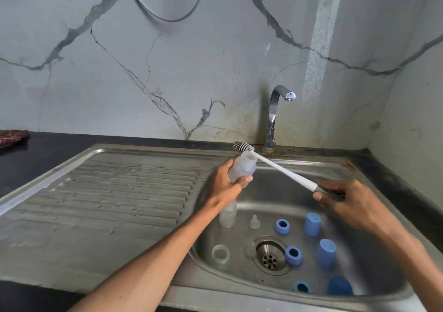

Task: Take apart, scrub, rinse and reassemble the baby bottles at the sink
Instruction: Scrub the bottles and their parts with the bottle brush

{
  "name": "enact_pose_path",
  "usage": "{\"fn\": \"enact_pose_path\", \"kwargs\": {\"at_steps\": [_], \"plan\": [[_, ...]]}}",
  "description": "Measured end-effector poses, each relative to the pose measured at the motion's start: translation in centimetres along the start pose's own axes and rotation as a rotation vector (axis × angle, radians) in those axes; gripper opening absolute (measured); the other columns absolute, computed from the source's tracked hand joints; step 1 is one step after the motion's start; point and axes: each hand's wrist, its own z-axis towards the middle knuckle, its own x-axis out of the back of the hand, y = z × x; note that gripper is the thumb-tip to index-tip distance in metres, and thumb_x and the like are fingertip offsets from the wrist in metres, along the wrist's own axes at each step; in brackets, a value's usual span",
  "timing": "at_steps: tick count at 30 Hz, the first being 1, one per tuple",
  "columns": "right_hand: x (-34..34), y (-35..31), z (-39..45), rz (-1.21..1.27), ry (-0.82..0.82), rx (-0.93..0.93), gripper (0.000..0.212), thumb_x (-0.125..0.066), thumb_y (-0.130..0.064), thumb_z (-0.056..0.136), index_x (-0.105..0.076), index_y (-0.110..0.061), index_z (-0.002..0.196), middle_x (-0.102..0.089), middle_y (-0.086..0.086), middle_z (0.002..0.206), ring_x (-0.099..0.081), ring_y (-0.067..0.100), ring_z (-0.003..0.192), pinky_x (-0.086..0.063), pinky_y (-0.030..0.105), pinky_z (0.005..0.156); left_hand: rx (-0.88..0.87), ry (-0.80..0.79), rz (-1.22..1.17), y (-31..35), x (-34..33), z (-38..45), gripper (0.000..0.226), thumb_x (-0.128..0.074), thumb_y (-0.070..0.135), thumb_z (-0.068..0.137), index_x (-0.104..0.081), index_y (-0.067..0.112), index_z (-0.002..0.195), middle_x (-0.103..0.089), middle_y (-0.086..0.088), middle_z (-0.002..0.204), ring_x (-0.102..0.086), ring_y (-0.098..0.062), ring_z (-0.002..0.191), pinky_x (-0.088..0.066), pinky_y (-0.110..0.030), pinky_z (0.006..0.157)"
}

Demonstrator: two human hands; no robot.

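My left hand (226, 184) grips a cloudy white baby bottle body (242, 166), held over the left side of the sink basin (268, 192) with its mouth tilted up and away. My right hand (345, 200) holds the grey grip of a long white bottle brush (285, 171). Its bristle head (242, 146) sits just beyond the bottle's mouth. In the basin lie another bottle body (228, 216), an open bottle (220, 254), two clear teats (254, 222), three blue collar rings (282, 226) and three blue caps (312, 223).
A chrome tap (274, 115) stands behind the basin, with no water running from it. The ribbed steel drainboard (119, 192) stretches to the left. A dark red cloth (13, 137) lies on the black counter at far left. The drain (269, 260) is in the basin's middle.
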Motion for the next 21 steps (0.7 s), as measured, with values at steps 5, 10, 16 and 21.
{"fn": "enact_pose_path", "kwargs": {"at_steps": [5, 10, 16, 21], "plan": [[1.5, 0.3, -0.6, -0.098, 0.078, -0.066, 0.036, -0.070, -0.041, 0.089, -0.066, -0.040, 0.125, -0.069, 0.002, 0.124, -0.062, 0.029, 0.113, -0.049, 0.038, 0.086, -0.010, 0.196, -0.036, 0.0, 1.4, 0.3, 0.045, -0.082, 0.022, 0.073, -0.068, 0.019, 0.116, -0.073, 0.005, 0.101, -0.066, -0.014, 0.093, -0.053, -0.025, 0.081], [1.4, -0.4, -1.1, -0.117, 0.107, -0.058, 0.036, -0.069, -0.042, 0.090, -0.065, -0.042, 0.126, -0.070, 0.003, 0.121, -0.063, 0.029, 0.108, -0.048, 0.036, 0.078, -0.012, 0.283, 0.074, -0.4, 2.0, 0.5, 0.048, -0.089, 0.031, 0.059, -0.073, 0.021, 0.103, -0.072, 0.005, 0.093, -0.066, -0.015, 0.084, -0.055, -0.029, 0.076], [0.7, -1.8, -1.6, -0.040, 0.064, 0.060, 0.032, -0.069, -0.034, 0.090, -0.069, -0.035, 0.123, -0.072, -0.004, 0.090, -0.063, 0.015, 0.081, -0.046, 0.032, 0.067, 0.030, 0.298, 0.271, 0.7, 1.1, 0.0, 0.046, -0.087, 0.041, 0.059, -0.075, 0.022, 0.099, -0.062, 0.001, 0.090, -0.061, -0.018, 0.081, -0.049, -0.028, 0.071], [0.8, -1.8, -1.8, -0.100, 0.011, 0.059, 0.039, -0.070, -0.037, 0.089, -0.065, -0.036, 0.127, -0.074, -0.002, 0.108, -0.063, 0.014, 0.083, -0.048, 0.029, 0.069, 0.178, 0.362, 0.279, -0.3, 2.8, 0.5, 0.039, -0.082, 0.047, 0.058, -0.072, 0.022, 0.086, -0.065, -0.003, 0.087, -0.063, -0.022, 0.079, -0.043, -0.025, 0.063]]}}
